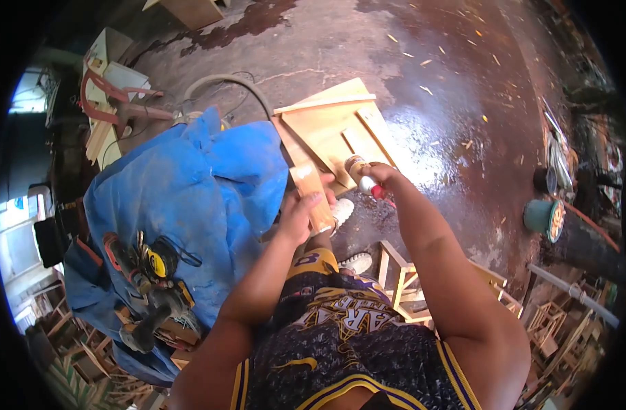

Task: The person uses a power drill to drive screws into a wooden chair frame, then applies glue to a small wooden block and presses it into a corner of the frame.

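My left hand (298,217) is closed round a short, pale wooden block (311,193), which stands tilted above my shoe, just right of the blue-covered table. Fingers show on both sides of the block. My right hand (383,176) grips a small bottle (366,183) with a white part, a red end and a brownish labelled end. The bottle is tilted and apart from the block. Beyond both hands lies a flat wooden panel (320,137) with wooden strips on it.
At left, a blue tarp (210,178) covers a table that bears a yellow-black tape measure (161,265) and a power tool (152,321). A wooden frame (395,277) stands by my right foot. A teal bucket (540,216) is at right. The floor is wet and littered with wood scraps.
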